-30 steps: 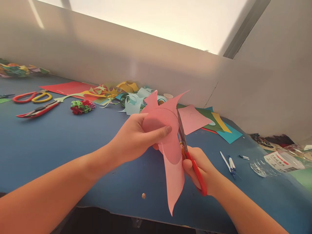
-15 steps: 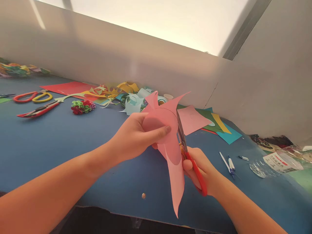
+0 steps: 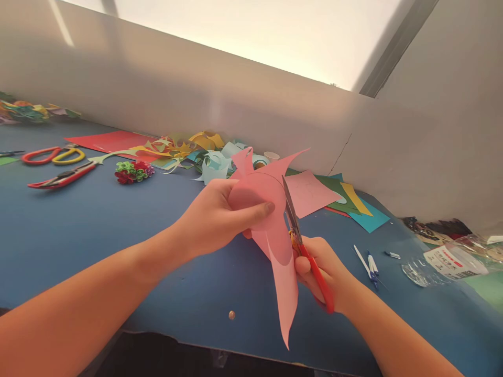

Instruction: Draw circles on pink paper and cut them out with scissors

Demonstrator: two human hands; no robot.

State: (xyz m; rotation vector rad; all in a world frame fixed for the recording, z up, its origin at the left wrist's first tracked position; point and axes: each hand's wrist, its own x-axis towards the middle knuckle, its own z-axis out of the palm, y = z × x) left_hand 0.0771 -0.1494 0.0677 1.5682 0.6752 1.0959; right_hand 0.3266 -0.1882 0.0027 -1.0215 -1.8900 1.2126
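Note:
Pink paper [image 3: 281, 235] with pointed, curling ends is pinched in my left hand [image 3: 214, 214], the thumb lying across its rounded middle. A thin curved line runs over the upper part of the paper. My right hand [image 3: 324, 269] is closed round the red handles of a pair of scissors [image 3: 294, 225]. The blades point up along the right edge of the paper, and part of them is close against it. One long pink strip hangs down below the scissors' pivot. The fingers of my left hand behind the paper are mostly hidden.
On the blue table [image 3: 176, 303] lie red-handled pliers [image 3: 65, 177], red and yellow scissor handles [image 3: 53, 155], a paper flower cluster [image 3: 133, 172] and paper scraps [image 3: 214, 162]. Coloured sheets [image 3: 338, 193], a compass [image 3: 367, 266] and a clear plastic bottle [image 3: 451, 262] are at the right.
Both hands have stayed nearly in place. The pink paper has shifted very slightly, its upper tip a little to the right, with the scissors still beside its right edge.

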